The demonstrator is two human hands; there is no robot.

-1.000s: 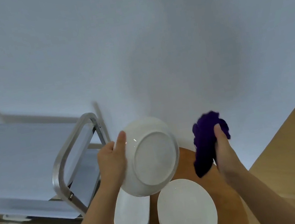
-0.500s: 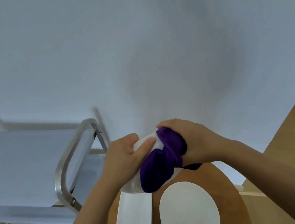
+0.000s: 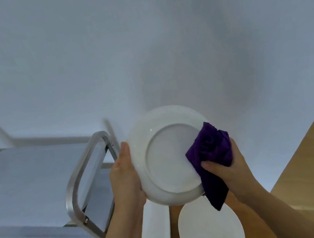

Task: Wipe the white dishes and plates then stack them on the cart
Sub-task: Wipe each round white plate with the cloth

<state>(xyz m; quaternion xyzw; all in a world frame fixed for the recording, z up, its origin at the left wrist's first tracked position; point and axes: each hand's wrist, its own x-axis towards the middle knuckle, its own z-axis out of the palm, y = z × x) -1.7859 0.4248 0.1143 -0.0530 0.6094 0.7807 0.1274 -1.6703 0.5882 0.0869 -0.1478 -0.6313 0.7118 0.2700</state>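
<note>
The left hand [image 3: 124, 177] grips the left rim of a white plate [image 3: 167, 157], held up on edge with its underside toward the camera. The right hand [image 3: 226, 167] clutches a purple cloth [image 3: 210, 151] pressed against the plate's right side. Below, a stack of round plates [image 3: 210, 233] and a stack of oblong dishes [image 3: 156, 236] sit on a wooden table [image 3: 173, 223]. The steel cart [image 3: 76, 187] stands left.
</note>
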